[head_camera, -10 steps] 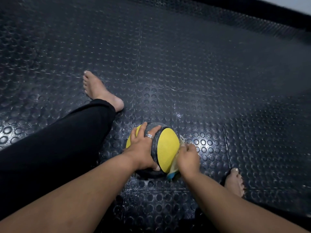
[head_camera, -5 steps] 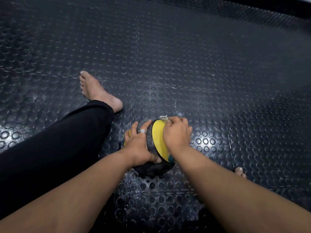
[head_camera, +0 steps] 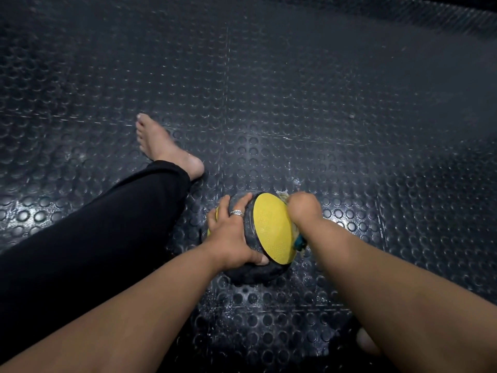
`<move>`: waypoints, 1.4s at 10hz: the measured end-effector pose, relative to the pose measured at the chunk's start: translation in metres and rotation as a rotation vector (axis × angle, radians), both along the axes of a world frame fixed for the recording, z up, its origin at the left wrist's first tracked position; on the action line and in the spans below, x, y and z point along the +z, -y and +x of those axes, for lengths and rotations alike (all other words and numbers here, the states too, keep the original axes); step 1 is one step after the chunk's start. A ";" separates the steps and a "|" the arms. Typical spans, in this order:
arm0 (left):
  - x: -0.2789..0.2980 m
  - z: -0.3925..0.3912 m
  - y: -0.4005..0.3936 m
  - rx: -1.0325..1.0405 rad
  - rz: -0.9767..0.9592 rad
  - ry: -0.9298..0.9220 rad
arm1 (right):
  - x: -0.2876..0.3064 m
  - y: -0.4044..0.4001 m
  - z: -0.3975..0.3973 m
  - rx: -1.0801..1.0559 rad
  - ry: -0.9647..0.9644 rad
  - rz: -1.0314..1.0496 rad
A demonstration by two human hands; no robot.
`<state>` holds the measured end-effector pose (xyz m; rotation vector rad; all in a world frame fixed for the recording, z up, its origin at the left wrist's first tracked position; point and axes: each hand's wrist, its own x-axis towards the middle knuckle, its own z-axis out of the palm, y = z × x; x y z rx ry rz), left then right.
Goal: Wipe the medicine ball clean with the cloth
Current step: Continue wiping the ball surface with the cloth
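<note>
A black and yellow medicine ball point(head_camera: 269, 230) sits on the studded rubber floor between my legs. My left hand point(head_camera: 231, 238), with a ring on one finger, is spread over the ball's left and top side, its thumb resting on the near black part. My right hand point(head_camera: 302, 207) presses a cloth point(head_camera: 299, 242) against the ball's upper right edge. Only small bits of the cloth show, a pale corner above my fingers and a teal edge under my wrist. The ball's right side is hidden behind my right hand and forearm.
My left leg in black trousers point(head_camera: 107, 224) stretches out to the left of the ball, ending in a bare foot point(head_camera: 164, 146). Part of my other foot point(head_camera: 365, 341) shows under my right forearm. Dark studded floor point(head_camera: 295, 90) extends all around.
My right hand slid with the cloth from the ball's right side over its yellow top, then back toward the upper right edge. My left hand stayed on the ball.
</note>
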<state>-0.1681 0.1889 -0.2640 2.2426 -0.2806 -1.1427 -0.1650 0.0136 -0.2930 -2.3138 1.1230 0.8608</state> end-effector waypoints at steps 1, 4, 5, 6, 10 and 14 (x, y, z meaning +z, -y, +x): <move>0.002 0.000 0.001 -0.003 0.003 0.005 | 0.006 0.005 -0.017 -0.096 0.068 0.063; 0.009 -0.012 0.005 0.078 0.028 0.038 | 0.051 -0.011 -0.104 -0.875 0.407 0.568; 0.006 -0.014 0.005 0.143 0.062 0.036 | 0.064 -0.018 -0.108 -0.900 0.456 0.598; 0.009 -0.012 -0.005 0.095 0.089 0.027 | 0.077 -0.025 -0.105 -0.895 0.524 0.589; 0.032 -0.037 -0.024 -0.224 0.161 0.318 | 0.111 -0.044 -0.142 -0.419 0.489 0.311; 0.033 -0.051 0.005 -0.722 0.228 0.559 | 0.128 -0.022 -0.149 -0.422 0.549 0.275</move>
